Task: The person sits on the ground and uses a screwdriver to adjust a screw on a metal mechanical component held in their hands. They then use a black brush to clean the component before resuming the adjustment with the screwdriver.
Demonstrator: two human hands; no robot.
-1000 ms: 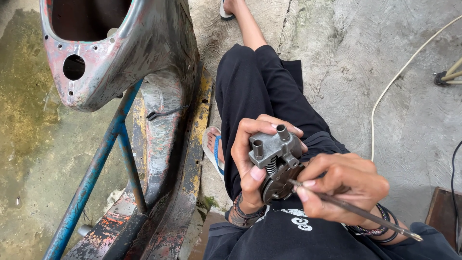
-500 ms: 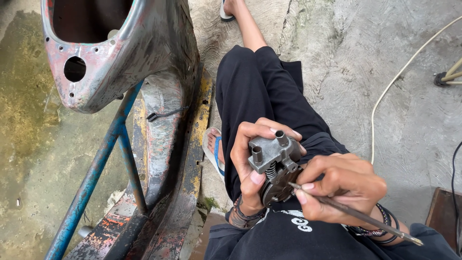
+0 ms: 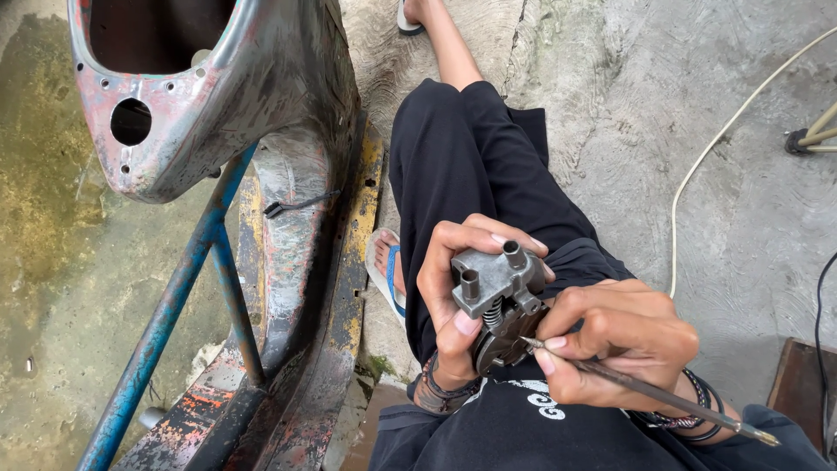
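My left hand (image 3: 453, 292) grips a small grey metal mechanical part (image 3: 497, 301) with two short tubes on top and a spring at its side, held over my lap. A thin metal rod tool (image 3: 649, 394) lies in my right hand (image 3: 615, 344), pinched like a pen. Its tip touches the lower dark round section of the part, just beside the spring. I sit with black trousers (image 3: 471, 166) on, one leg stretched forward.
A stripped, rusty scooter body (image 3: 227, 96) with a blue tube frame (image 3: 179, 296) stands to my left on wet concrete. A sandalled foot (image 3: 384, 266) rests beside it. A white cable (image 3: 724, 148) runs across the floor at right, near a wooden board (image 3: 802, 388).
The metal part in my left hand has shifted slightly right and tilted; the rod's tip stays against it. Both hands keep their grips.
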